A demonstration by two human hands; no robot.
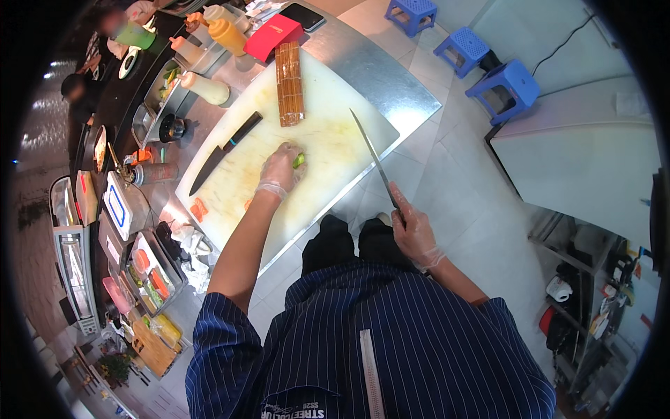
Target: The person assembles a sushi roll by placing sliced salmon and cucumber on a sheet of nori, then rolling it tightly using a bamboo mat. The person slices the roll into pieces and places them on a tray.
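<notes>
My left hand (281, 168), in a clear plastic glove, is closed around a small green piece of food (299, 160) low over the white cutting board (335, 136). Part of that piece is hidden by my fingers. My right hand (416, 233), also gloved, grips a long thin-bladed knife (374, 154) by its handle. Its blade points away from me, over the board's right edge. A second knife with a dark blade (207, 170) lies on the board left of my left hand. Beyond that hand rests a bamboo rolling mat (290, 84) wrapped in film. Orange fish-like pieces (199, 209) lie at the board's left.
Squeeze bottles (227, 36), a red box (274, 36) and a phone (303, 17) stand or lie past the board. Left are a gas torch (154, 173) and a tray of ingredients (154, 269). Blue stools (505, 89) stand on the floor at right. People are across the counter.
</notes>
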